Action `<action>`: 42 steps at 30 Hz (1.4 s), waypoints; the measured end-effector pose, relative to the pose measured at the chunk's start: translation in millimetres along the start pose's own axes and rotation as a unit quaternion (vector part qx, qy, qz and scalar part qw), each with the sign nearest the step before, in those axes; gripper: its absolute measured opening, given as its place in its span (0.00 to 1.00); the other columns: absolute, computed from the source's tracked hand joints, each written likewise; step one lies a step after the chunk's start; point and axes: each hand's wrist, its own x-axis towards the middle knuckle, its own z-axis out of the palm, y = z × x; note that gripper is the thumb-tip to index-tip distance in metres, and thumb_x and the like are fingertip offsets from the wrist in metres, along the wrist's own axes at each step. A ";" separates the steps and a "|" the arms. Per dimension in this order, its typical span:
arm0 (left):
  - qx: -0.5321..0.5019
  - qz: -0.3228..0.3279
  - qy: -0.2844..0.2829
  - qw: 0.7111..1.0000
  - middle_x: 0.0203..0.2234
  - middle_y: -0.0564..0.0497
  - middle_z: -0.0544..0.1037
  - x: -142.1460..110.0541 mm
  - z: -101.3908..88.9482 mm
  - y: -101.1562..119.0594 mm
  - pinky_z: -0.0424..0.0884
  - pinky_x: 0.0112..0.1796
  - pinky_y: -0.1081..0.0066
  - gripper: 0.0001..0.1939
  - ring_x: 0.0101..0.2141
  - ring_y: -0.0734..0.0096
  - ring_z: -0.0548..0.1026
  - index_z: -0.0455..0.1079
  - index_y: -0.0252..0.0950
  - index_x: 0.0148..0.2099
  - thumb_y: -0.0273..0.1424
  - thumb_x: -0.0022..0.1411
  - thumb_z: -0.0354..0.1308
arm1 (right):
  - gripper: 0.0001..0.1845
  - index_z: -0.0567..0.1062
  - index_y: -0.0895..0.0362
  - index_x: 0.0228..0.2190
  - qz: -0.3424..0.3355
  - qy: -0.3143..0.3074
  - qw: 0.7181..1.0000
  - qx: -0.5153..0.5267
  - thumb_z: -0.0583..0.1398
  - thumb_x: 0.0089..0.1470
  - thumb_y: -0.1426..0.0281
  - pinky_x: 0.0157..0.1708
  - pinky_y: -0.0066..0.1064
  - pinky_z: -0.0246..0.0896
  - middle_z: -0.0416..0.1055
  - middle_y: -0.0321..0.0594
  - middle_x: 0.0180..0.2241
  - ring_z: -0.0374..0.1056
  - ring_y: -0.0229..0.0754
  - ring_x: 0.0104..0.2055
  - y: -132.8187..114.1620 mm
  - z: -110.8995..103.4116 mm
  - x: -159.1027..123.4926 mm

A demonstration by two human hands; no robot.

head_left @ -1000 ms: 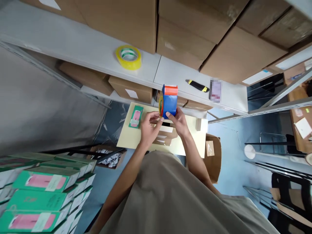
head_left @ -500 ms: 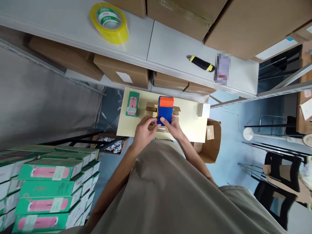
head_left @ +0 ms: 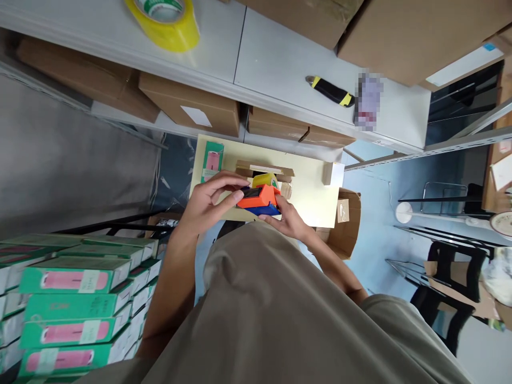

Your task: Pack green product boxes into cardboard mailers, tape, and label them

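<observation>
A blue and orange tape dispenser (head_left: 262,198) with a yellow tape roll (head_left: 264,180) is held tilted in front of my body. My right hand (head_left: 288,217) grips its right side, the thumb along the blue part. At its left end, my left hand (head_left: 210,205) has thumb and fingertips closing on the edge; the exact contact is partly hidden. Just behind the dispenser, a small cardboard box (head_left: 286,172) with raised flaps lies on the pale yellow table (head_left: 312,200). Left of that box is a green box with a pink picture (head_left: 213,160).
A white small box (head_left: 334,174) sits at the table's right end. On the grey shelf (head_left: 272,80) above are a yellow tape roll (head_left: 176,34) and a black-yellow cutter (head_left: 331,92). Stacked green boxes (head_left: 68,306) stand at left, an open carton (head_left: 349,224) at right.
The tape dispenser has been turned from showing its flat blue face to lying tilted, its orange end and yellow roll showing. My left hand has shifted left and up.
</observation>
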 end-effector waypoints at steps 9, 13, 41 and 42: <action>0.142 0.177 0.015 0.974 0.46 0.47 0.87 -6.7 6.9 21.9 0.82 0.52 0.59 0.09 0.48 0.60 0.85 0.87 0.46 0.52 0.41 0.75 0.73 | 0.23 0.74 0.53 0.50 -0.030 0.013 0.995 -0.095 0.64 0.75 0.45 0.50 0.49 0.78 0.77 0.48 0.45 0.74 0.56 0.48 -1.5 -18.8 -9.4; 0.233 0.221 0.053 0.945 0.45 0.50 0.88 -8.2 12.0 20.5 0.82 0.49 0.59 0.07 0.44 0.61 0.84 0.87 0.49 0.52 0.40 0.74 0.74 | 0.22 0.72 0.53 0.50 -0.039 0.026 0.994 -0.096 0.63 0.76 0.47 0.49 0.49 0.77 0.76 0.48 0.44 0.74 0.57 0.48 1.6 -20.7 -9.0; 0.051 -0.134 0.230 0.963 0.39 0.47 0.89 -0.5 20.7 -64.3 0.84 0.43 0.65 0.15 0.40 0.60 0.86 0.87 0.39 0.43 0.45 0.63 0.75 | 0.32 0.77 0.54 0.41 0.165 -0.285 0.934 -0.136 0.62 0.71 0.36 0.34 0.34 0.57 0.76 0.36 0.31 0.70 0.42 0.31 -25.5 -98.5 33.5; 0.031 -0.139 0.256 0.956 0.38 0.48 0.89 1.8 16.8 -70.4 0.84 0.43 0.65 0.15 0.40 0.60 0.86 0.87 0.39 0.43 0.45 0.62 0.76 | 0.33 0.77 0.54 0.40 0.176 -0.292 0.929 -0.141 0.62 0.70 0.36 0.34 0.34 0.56 0.76 0.36 0.30 0.70 0.42 0.31 -26.5 -108.9 37.8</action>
